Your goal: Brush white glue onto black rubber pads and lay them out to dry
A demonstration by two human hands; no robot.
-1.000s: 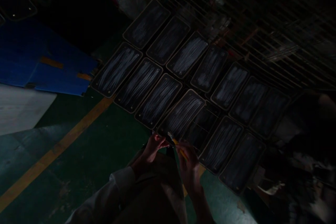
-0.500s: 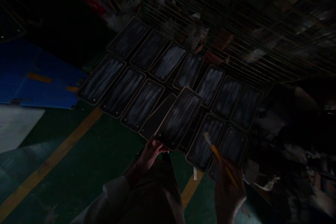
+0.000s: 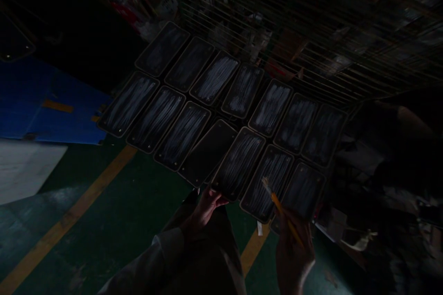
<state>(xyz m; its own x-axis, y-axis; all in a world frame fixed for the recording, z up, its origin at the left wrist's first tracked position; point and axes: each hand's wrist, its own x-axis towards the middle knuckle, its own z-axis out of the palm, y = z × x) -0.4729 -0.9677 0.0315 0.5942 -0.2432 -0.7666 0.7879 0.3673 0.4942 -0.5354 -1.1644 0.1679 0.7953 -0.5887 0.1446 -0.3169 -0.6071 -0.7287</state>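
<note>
My left hand (image 3: pixel 208 205) grips the near edge of a dark rectangular panel (image 3: pixel 240 163) with rounded corners and pale streaks over its face. The panel lies in the near row, among several similar ones. To its left is a plain dark panel (image 3: pixel 208 153) without streaks, set at a slight angle. My right hand (image 3: pixel 295 244) is closed round the orange handle of a paintbrush (image 3: pixel 277 202). The brush's pale bristles point away from me, over a streaked panel (image 3: pixel 269 175) at the right; whether they touch it I cannot tell.
The panels lie in two rows beside a wire rack (image 3: pixel 332 73) holding bags and boxes. At the left is a blue surface (image 3: pixel 44 115) with a white sheet (image 3: pixel 27 166) below it. The green floor (image 3: pixel 114 230) has yellow stripes. Light is very dim.
The panel in my left hand has come down and right into the near row, uncovering more of the plain panel. My right hand with the brush has shifted slightly left.
</note>
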